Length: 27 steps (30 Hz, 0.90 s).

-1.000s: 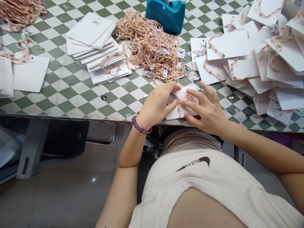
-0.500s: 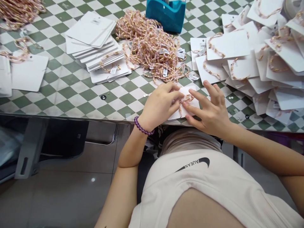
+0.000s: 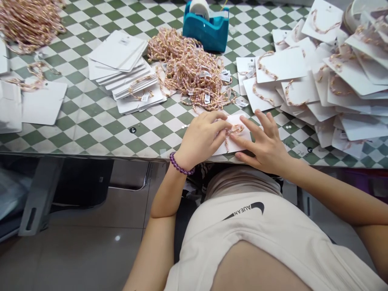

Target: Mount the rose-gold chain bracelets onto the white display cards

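A small white card (image 3: 242, 140) lies at the table's front edge, with a pink-and-gold beaded bracelet (image 3: 235, 130) on it. My left hand (image 3: 201, 137), wearing a purple bead bracelet (image 3: 180, 165) at the wrist, pinches the beaded bracelet at the card's left part. My right hand (image 3: 260, 139) has its fingers spread over the card's right part, with the thumb at its lower edge and the index tip by the beads.
A tangled pile of beaded bracelets (image 3: 194, 74) lies beyond my hands, beside a stack of blank cards (image 3: 118, 52). A teal tape dispenser (image 3: 206, 32) stands behind. Carded bracelets (image 3: 281, 64) spread rightward over the green-checkered table covering (image 3: 91, 129). Another bracelet pile (image 3: 30, 24) sits far left.
The view has shifted, bringing the tape dispenser fully into sight. My hands have drawn closer together over the card, and my right fingers have moved onto it.
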Each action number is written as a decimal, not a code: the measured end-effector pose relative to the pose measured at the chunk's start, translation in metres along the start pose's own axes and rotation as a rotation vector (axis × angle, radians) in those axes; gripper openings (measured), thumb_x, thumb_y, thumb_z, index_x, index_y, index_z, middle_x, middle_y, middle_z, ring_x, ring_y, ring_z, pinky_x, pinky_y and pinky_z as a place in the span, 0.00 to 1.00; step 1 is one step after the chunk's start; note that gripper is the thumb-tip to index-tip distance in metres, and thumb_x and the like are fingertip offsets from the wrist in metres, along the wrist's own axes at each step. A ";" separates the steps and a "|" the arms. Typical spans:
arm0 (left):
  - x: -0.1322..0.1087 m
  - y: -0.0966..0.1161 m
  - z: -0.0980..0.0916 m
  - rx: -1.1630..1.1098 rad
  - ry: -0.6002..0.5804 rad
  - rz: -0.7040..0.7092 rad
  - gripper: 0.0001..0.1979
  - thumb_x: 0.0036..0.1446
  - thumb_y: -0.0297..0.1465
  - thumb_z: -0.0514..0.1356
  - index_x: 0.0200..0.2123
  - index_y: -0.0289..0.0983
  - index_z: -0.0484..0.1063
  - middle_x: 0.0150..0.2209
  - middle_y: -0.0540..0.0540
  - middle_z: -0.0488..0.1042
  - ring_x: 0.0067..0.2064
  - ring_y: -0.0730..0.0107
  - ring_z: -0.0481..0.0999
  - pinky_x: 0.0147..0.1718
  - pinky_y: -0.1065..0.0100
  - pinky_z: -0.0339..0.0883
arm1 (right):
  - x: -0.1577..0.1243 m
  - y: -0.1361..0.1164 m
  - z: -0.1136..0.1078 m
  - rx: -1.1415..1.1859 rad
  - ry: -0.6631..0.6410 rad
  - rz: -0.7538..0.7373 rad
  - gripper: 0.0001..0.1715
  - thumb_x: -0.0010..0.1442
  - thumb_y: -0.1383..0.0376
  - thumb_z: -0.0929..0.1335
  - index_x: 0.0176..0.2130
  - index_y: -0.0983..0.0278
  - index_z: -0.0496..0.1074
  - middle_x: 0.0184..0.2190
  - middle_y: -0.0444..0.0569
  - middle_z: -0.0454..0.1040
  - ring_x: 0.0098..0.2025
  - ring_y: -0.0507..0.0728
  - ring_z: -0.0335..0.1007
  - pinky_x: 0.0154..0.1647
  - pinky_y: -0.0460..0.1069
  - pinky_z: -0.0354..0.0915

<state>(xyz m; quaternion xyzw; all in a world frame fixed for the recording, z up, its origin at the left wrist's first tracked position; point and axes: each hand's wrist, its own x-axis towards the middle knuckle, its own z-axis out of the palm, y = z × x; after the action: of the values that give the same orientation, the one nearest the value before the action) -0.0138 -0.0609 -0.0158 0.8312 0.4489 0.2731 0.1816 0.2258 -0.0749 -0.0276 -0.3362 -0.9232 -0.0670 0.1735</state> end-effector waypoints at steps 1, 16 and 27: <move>-0.001 -0.003 -0.001 -0.068 0.012 -0.010 0.14 0.69 0.28 0.52 0.51 0.37 0.75 0.56 0.41 0.76 0.58 0.58 0.73 0.60 0.54 0.68 | -0.001 0.000 0.000 -0.012 0.039 -0.012 0.32 0.65 0.49 0.69 0.65 0.51 0.67 0.69 0.51 0.61 0.74 0.71 0.48 0.72 0.70 0.52; -0.009 -0.005 -0.017 -0.798 0.268 -0.138 0.17 0.67 0.37 0.48 0.57 0.44 0.60 0.70 0.39 0.60 0.62 0.61 0.74 0.52 0.61 0.80 | 0.000 -0.015 -0.006 0.504 0.519 0.559 0.29 0.70 0.58 0.67 0.67 0.53 0.65 0.38 0.48 0.83 0.32 0.55 0.79 0.33 0.50 0.77; -0.005 0.002 0.006 -0.491 0.259 -0.166 0.23 0.63 0.34 0.60 0.60 0.40 0.61 0.56 0.39 0.71 0.42 0.72 0.75 0.37 0.71 0.77 | 0.011 -0.017 0.007 1.127 0.419 0.821 0.27 0.65 0.49 0.70 0.58 0.58 0.71 0.39 0.49 0.81 0.36 0.54 0.79 0.32 0.47 0.77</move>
<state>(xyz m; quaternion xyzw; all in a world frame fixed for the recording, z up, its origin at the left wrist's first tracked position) -0.0109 -0.0666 -0.0204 0.6810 0.4553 0.4616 0.3406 0.2055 -0.0794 -0.0303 -0.4953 -0.5645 0.4261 0.5044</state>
